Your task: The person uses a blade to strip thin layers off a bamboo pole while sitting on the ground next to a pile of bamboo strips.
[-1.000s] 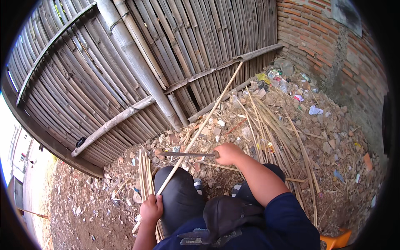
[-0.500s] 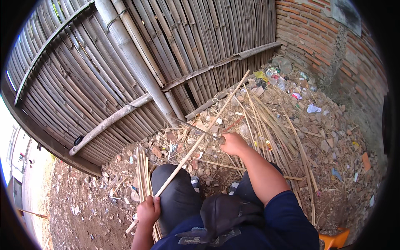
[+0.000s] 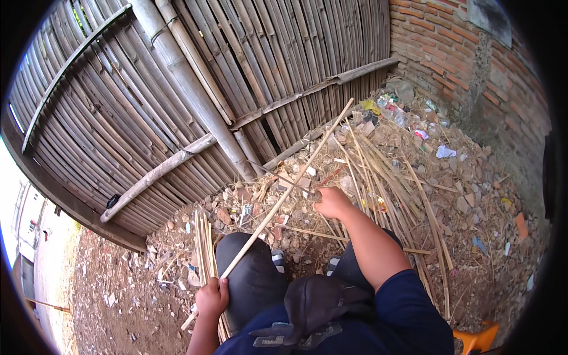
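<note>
My left hand is closed around the lower part of a long, pale bamboo stick. The stick slants up and away to the right, passing over my left knee. In my right hand, closed as a fist, is the handle of a knife with a long, narrow blade. That blade crosses the stick at about its middle and seems to touch it; the handle is mostly hidden by my fingers. Beside my left leg lies a bundle of split bamboo strips, partly behind my left hand.
More bamboo strips are spread over the rubble to the right. Ahead stands a bamboo fence, with a brick wall at the right. Litter lies in their corner. An orange plastic piece shows at lower right.
The knife blade has tilted slightly, its far end a little higher against the fence. Both hands keep nearly the same place, and the stick is still held at the same slant.
</note>
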A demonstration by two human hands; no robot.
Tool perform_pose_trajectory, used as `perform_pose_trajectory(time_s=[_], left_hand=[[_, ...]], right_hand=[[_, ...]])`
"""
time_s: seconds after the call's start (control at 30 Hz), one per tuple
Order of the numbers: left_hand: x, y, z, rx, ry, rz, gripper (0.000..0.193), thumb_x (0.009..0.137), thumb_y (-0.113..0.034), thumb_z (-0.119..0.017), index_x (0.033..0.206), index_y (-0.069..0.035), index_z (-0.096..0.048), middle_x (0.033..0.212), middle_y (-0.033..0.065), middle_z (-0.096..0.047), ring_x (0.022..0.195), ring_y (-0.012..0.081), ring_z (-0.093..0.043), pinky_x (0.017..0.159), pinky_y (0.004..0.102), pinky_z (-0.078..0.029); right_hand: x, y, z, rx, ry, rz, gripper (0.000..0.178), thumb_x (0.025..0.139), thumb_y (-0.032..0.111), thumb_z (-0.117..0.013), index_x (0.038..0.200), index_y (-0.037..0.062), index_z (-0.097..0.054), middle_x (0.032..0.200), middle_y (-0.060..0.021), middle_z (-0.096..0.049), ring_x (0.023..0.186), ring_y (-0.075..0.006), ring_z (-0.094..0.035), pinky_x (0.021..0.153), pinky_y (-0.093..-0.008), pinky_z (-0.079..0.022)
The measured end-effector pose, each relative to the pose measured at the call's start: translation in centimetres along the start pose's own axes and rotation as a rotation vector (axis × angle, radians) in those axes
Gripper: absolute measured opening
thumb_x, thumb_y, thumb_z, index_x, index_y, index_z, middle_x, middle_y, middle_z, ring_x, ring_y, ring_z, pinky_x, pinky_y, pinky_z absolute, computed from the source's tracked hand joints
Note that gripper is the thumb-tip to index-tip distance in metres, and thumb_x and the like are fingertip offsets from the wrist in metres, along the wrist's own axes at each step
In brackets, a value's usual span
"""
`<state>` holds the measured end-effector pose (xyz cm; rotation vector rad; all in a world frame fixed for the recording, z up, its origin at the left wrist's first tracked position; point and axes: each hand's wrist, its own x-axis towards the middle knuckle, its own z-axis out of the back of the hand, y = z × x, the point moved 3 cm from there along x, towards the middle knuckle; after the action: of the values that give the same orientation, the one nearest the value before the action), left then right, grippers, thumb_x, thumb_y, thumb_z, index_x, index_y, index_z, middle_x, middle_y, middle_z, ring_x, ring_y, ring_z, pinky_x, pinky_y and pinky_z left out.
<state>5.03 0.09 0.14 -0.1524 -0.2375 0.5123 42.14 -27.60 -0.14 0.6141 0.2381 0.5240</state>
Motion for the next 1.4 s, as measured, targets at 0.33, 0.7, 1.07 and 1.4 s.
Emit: perform_pose_trajectory(time_s=[0.33, 0.7, 1.07, 1.4], left_hand=[[-0.2, 0.2, -0.3, -0.057, -0.045, -0.047, 0.039, 0.1, -0.037, -0.057, 0.076, -0.008, -0.053, 0.059, 0.0196, -0.061, 0.055, 0.0446, -0.063, 0.052, 0.0557, -0.049], [-0.2, 0.0, -0.2, -0.04, -0.04, -0.022, 0.04, 0.101, -0.038, -0.056, 0.075, -0.007, -0.053, 0.059, 0.0207, -0.062, 0.055, 0.0454, -0.062, 0.053, 0.0562, -0.049], [-0.1, -0.1, -0.3, -0.077, -0.021, -0.003, 0.041, 0.101, -0.038, -0.055, 0.075, -0.006, -0.054, 0.062, 0.0214, -0.062, 0.058, 0.0459, -0.063, 0.055, 0.0565, -0.049], [-0.1, 0.0, -0.5, -0.096, -0.051, -0.036, 0.039, 0.1, -0.035, -0.056, 0.074, -0.006, -0.052, 0.06, 0.0212, -0.061, 0.056, 0.0459, -0.062, 0.053, 0.0561, -0.048]], right_hand=[[-3.7, 6.0, -1.9, -0.157, 0.239, 0.25, 0.028, 0.076, 0.027, -0.069, 0.098, 0.0096, -0.072, 0.094, -0.0173, -0.073, 0.092, -0.0376, -0.07, 0.082, -0.0489, -0.056], [-0.8, 1.8, -1.2, -0.105, 0.125, 0.095, 0.045, 0.078, 0.031, -0.071, 0.118, 0.0114, -0.072, 0.109, -0.0195, -0.072, 0.104, -0.0374, -0.069, 0.091, -0.047, -0.056], [-1.1, 1.8, -1.2, -0.011, 0.1, 0.118, 0.047, 0.08, 0.034, -0.074, 0.114, 0.0018, -0.072, 0.102, -0.0246, -0.072, 0.099, -0.0406, -0.069, 0.088, -0.0459, -0.055], [-0.7, 1.5, -1.4, -0.024, 0.131, 0.149, 0.043, 0.081, 0.035, -0.073, 0.111, 0.0039, -0.071, 0.103, -0.0219, -0.072, 0.1, -0.0399, -0.068, 0.09, -0.0467, -0.055]])
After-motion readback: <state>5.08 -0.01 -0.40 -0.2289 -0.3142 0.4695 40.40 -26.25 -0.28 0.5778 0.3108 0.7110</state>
